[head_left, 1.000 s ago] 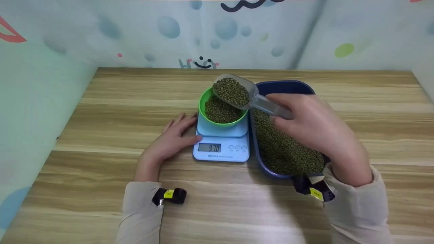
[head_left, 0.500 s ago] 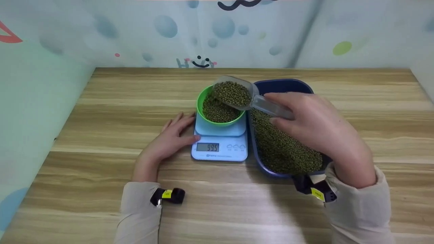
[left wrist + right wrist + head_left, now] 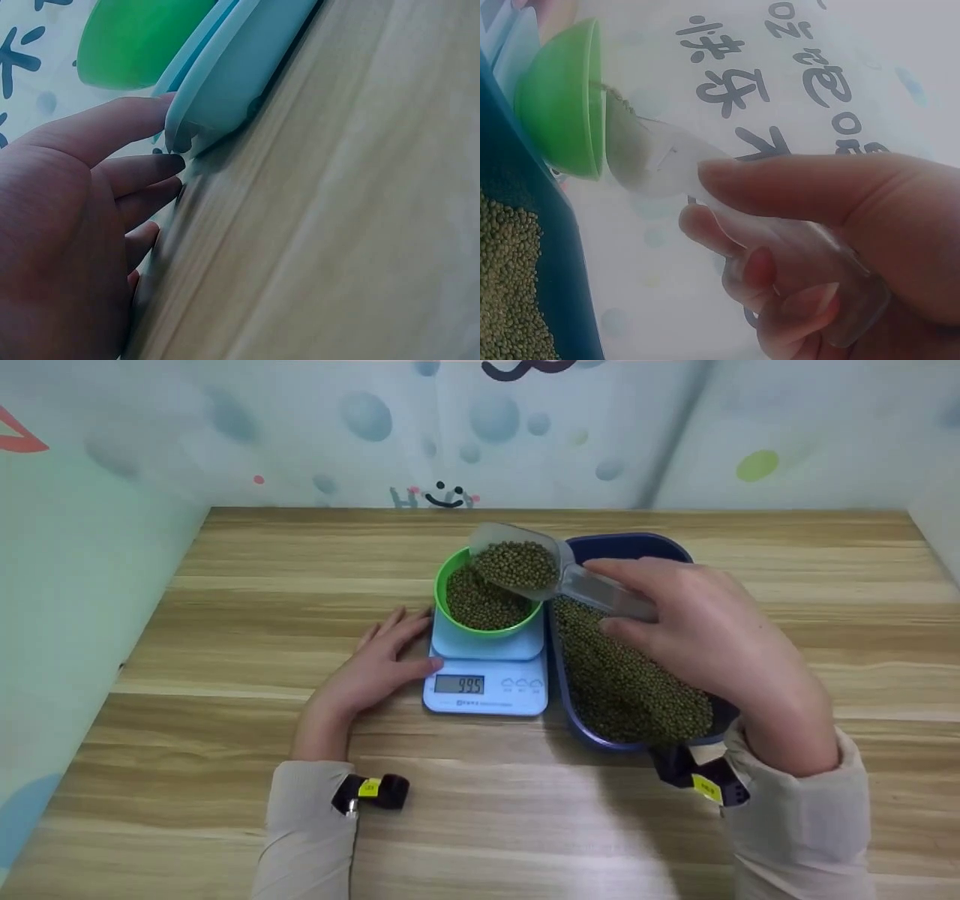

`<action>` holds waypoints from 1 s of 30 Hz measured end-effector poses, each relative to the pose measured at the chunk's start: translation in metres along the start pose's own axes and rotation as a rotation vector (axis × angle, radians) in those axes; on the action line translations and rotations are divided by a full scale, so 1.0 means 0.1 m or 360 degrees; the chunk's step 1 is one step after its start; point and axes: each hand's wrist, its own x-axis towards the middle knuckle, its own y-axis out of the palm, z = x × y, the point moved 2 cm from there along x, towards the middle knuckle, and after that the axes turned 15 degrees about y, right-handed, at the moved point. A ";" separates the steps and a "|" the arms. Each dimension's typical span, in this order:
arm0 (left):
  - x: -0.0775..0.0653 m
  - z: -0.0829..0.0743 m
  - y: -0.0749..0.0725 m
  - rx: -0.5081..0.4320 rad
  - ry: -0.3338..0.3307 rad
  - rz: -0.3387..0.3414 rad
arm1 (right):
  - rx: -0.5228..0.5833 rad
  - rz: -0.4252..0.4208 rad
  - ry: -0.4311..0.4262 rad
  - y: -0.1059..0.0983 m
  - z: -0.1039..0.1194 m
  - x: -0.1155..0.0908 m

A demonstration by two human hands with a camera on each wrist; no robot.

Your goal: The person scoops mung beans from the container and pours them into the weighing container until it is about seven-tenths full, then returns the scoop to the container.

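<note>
My right hand (image 3: 697,622) grips the handle of a clear plastic scoop (image 3: 600,591) heaped with small green beans (image 3: 517,564). The scoop tilts over a green bowl (image 3: 442,598), which also holds beans. In the right wrist view, a few beans sit at the lip of the scoop (image 3: 634,150), by the rim of the bowl (image 3: 559,101). The bowl stands on a light-blue kitchen scale (image 3: 517,701), whose display reads 995, any decimal point too small to tell. My left hand (image 3: 375,667) rests flat on the table, thumb at the scale's left edge.
Directly right of the scale is a dark blue tub (image 3: 630,544) with many beans inside, under my right forearm. The wooden table (image 3: 225,615) ends at a patterned wall covering (image 3: 300,427) at the back.
The display has gone from 970 to 995. The scoop has shifted slightly, and beans have moved from it into the bowl. My left hand stays beside the scale.
</note>
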 end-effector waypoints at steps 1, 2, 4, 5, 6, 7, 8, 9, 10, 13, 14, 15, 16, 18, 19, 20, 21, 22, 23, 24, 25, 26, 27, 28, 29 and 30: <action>0.00 0.00 0.00 0.0003 0.0001 0.0003 | 0.0002 -0.0002 0.0002 0.00 -0.01 0.00; 0.00 0.00 0.00 0.0003 0.0000 0.0005 | 0.0003 -0.0005 0.0006 0.00 -0.01 0.00; 0.00 0.00 0.00 0.0008 -0.0005 0.0007 | 0.0001 -0.0019 0.0001 0.00 -0.03 0.00; 0.00 0.00 0.01 0.0006 -0.0011 0.0006 | -0.0002 -0.0027 -0.0007 0.00 -0.04 0.00; 0.00 0.00 0.00 0.0006 -0.0017 0.0005 | -0.0004 -0.0037 -0.0019 -0.01 -0.04 -0.01; 0.00 -0.01 0.01 0.0007 -0.0021 0.0003 | -0.0007 -0.0047 -0.0032 -0.01 -0.04 -0.01; -0.01 0.00 0.01 0.0010 -0.0025 0.0003 | -0.0011 -0.0055 -0.0042 -0.01 -0.05 -0.01; -0.01 -0.01 0.00 0.0012 -0.0030 0.0004 | -0.0014 -0.0061 -0.0052 -0.01 -0.05 -0.01; -0.01 -0.01 0.00 0.0011 -0.0034 0.0004 | -0.0015 -0.0068 -0.0060 -0.01 -0.05 -0.01; -0.01 -0.01 0.00 0.0009 -0.0045 0.0003 | -0.0027 -0.0097 -0.0081 -0.01 -0.05 -0.02; -0.01 -0.01 0.00 0.0002 -0.0054 0.0001 | -0.0029 -0.0106 -0.0083 0.00 -0.05 -0.02; -0.01 -0.01 0.00 -0.0005 -0.0064 0.0000 | -0.0031 -0.0116 -0.0089 0.00 -0.05 -0.02; -0.01 0.00 0.00 -0.0005 -0.0057 -0.0002 | -0.0036 -0.0128 -0.0091 0.00 -0.04 -0.02; -0.01 0.00 0.00 -0.0008 -0.0046 -0.0006 | -0.0042 -0.0146 -0.0093 0.01 -0.03 -0.01; -0.01 0.00 0.00 -0.0007 -0.0038 -0.0006 | -0.0043 -0.0153 -0.0094 0.02 -0.03 -0.01; -0.01 0.00 0.00 -0.0007 -0.0029 -0.0007 | -0.0046 -0.0163 -0.0098 0.02 -0.02 -0.01; -0.01 0.00 0.00 -0.0003 -0.0018 -0.0007 | -0.0050 -0.0170 -0.0102 0.03 -0.01 0.00; -0.01 0.00 0.01 0.0001 -0.0005 -0.0007 | -0.0055 -0.0177 -0.0104 0.03 0.00 0.00; -0.01 0.00 0.01 -0.0001 -0.0008 -0.0007 | -0.0056 -0.0183 -0.0109 0.04 0.01 0.00; -0.01 0.00 0.01 -0.0002 -0.0009 -0.0006 | -0.0057 -0.0188 -0.0113 0.05 0.02 0.00; -0.01 0.00 0.01 -0.0004 -0.0008 -0.0005 | -0.0060 -0.0195 -0.0119 0.05 0.02 0.00; -0.02 0.00 0.01 -0.0009 -0.0009 -0.0006 | -0.0063 -0.0203 -0.0121 0.05 0.03 0.00; -0.01 0.00 0.01 -0.0012 -0.0008 -0.0005 | -0.0066 -0.0210 -0.0120 0.05 0.03 0.00; -0.01 0.00 0.01 -0.0016 -0.0007 -0.0004 | -0.0069 -0.0220 -0.0120 0.05 0.03 0.00; -0.01 0.00 0.01 -0.0021 -0.0007 -0.0004 | -0.0071 -0.0228 -0.0122 0.05 0.03 -0.01; -0.01 0.00 0.01 -0.0024 -0.0006 -0.0003 | -0.0073 -0.0237 -0.0128 0.06 0.03 -0.01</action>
